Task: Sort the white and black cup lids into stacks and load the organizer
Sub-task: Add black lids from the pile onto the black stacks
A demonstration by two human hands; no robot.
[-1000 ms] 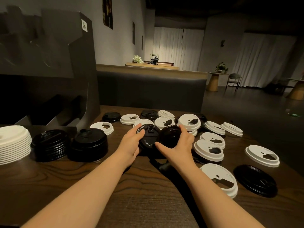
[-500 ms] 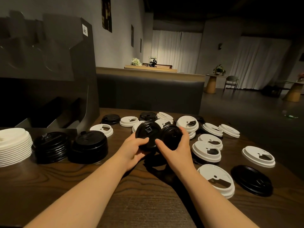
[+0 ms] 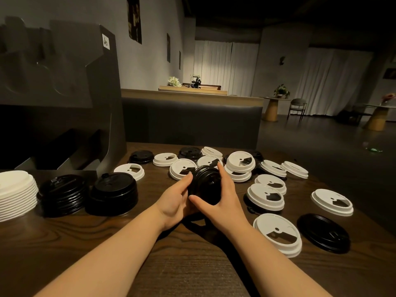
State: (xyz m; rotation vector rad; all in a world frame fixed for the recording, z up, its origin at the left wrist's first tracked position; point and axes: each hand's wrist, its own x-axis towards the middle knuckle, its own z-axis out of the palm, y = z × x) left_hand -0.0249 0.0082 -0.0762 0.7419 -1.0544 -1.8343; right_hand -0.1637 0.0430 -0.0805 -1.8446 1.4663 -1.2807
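Both hands hold a small stack of black lids (image 3: 206,185) tipped on edge above the wooden table (image 3: 107,243). My left hand (image 3: 175,200) grips its left side and my right hand (image 3: 220,200) cups its right side and underside. Loose white lids (image 3: 265,197) and black lids (image 3: 323,232) lie scattered on the right and behind. On the left stand two black lid stacks (image 3: 112,195), (image 3: 63,195) and a white lid stack (image 3: 16,194). The dark organizer (image 3: 64,93) rises at the back left.
A padded bench back (image 3: 192,123) runs behind the table. The table's right edge falls off beyond the outer lids. Chairs and round tables stand far off in the dim room.
The two black lids held side by side have been brought together into one stack between my hands, lifted off the table and tilted on edge.
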